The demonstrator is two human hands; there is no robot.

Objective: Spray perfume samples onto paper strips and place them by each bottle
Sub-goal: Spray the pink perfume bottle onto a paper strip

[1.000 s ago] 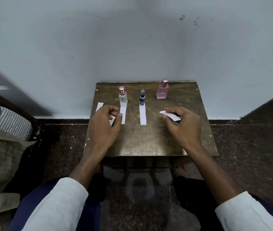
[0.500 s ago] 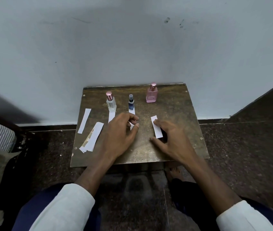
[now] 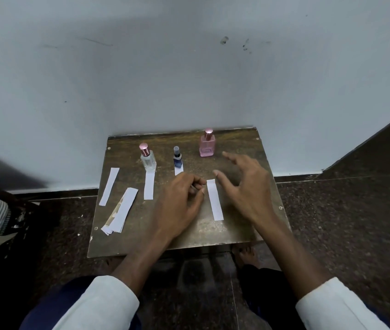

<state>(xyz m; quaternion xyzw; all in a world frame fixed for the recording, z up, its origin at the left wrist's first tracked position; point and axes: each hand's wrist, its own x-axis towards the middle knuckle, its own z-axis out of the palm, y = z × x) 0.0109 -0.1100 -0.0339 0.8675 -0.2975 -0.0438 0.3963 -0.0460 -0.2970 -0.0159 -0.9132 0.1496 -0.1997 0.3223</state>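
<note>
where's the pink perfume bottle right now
In the head view, the pink perfume bottle stands upright at the table's far right, near the wall, just beyond the right hand.

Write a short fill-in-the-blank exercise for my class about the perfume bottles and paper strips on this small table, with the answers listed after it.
1. The number of perfume bottles standing on the table is ____.
2. The bottle nearest the right hand is coloured ____.
3. The small blue bottle stands ____ the clear bottle and the pink bottle.
4. The strip lying between the two hands is coloured ____.

Answers: three; pink; between; white
</note>
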